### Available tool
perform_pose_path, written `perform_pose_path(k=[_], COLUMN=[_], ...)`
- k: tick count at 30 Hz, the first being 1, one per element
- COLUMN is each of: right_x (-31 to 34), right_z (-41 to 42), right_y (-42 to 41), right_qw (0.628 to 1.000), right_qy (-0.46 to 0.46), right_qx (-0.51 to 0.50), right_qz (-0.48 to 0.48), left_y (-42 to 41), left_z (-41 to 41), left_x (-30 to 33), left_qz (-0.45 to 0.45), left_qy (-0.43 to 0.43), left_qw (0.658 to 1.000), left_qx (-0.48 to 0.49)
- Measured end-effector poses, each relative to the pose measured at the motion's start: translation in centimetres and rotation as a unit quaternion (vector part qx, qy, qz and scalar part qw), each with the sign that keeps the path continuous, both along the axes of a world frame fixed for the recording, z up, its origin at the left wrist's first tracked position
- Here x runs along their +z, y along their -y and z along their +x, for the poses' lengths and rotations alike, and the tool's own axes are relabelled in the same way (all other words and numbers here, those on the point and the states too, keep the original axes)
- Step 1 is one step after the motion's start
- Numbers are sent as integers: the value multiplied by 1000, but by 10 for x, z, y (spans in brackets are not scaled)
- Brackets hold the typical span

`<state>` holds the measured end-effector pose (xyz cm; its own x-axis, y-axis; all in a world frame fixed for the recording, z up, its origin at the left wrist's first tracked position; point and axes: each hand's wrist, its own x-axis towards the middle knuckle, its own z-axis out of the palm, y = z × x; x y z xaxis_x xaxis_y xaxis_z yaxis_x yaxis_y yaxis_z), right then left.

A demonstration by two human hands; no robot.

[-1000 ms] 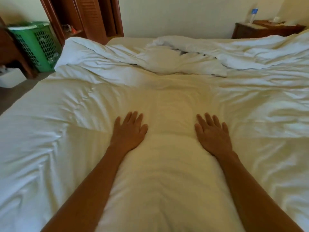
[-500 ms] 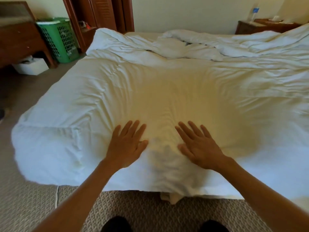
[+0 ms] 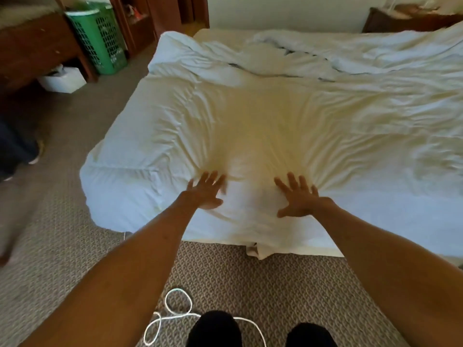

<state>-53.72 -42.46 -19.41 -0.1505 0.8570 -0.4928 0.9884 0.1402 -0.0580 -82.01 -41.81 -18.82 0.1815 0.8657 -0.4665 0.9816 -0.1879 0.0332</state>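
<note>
Far left, the green laundry basket [image 3: 97, 38] and a white box [image 3: 62, 80] sit on the floor, well clear of the bed. Coming across now: the white duvet [image 3: 250, 116] covers the bed, its near-left corner hanging over the edge toward the carpet [image 3: 62, 234]. I have my left hand [image 3: 204, 192] flat on the duvet close to the foot edge, fingers spread, gripping nothing. A loose cord [image 3: 175, 311] coils on the carpet below. My right hand [image 3: 299, 199] is flat too, fingers splayed, set apart from the left, with creases fanning away from both palms. I'd call this about midway: the near stretch looks fairly flat, but the right side is rippled, and the far end lies in a bunched heap [image 3: 288, 53] that needs pulling out and smoothing. Far right, a dark nightstand [image 3: 406, 20] is against the wall.
</note>
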Motion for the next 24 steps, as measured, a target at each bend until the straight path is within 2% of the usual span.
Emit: perform_pose_path(k=[2, 7, 15, 20, 24], right_x=[55, 159, 305, 345, 357], right_z=[-9, -45, -107, -182, -255], right_y=[10, 69, 137, 140, 137], right_qw=[999, 992, 948, 934, 918], right_qy=[-15, -121, -279, -324, -344], right_qx=[15, -33, -121, -140, -195], right_qz=[-40, -33, -87, -56, -20], left_y=[11, 84, 172, 164, 144], left_z=[-5, -19, -106, -189, -269], left_x=[51, 142, 270, 325, 351], left_qz=[-49, -78, -124, -86, -64], left_qy=[12, 14, 78, 131, 181], left_qw=[999, 996, 977, 972, 962], left_qx=[7, 40, 157, 174, 196])
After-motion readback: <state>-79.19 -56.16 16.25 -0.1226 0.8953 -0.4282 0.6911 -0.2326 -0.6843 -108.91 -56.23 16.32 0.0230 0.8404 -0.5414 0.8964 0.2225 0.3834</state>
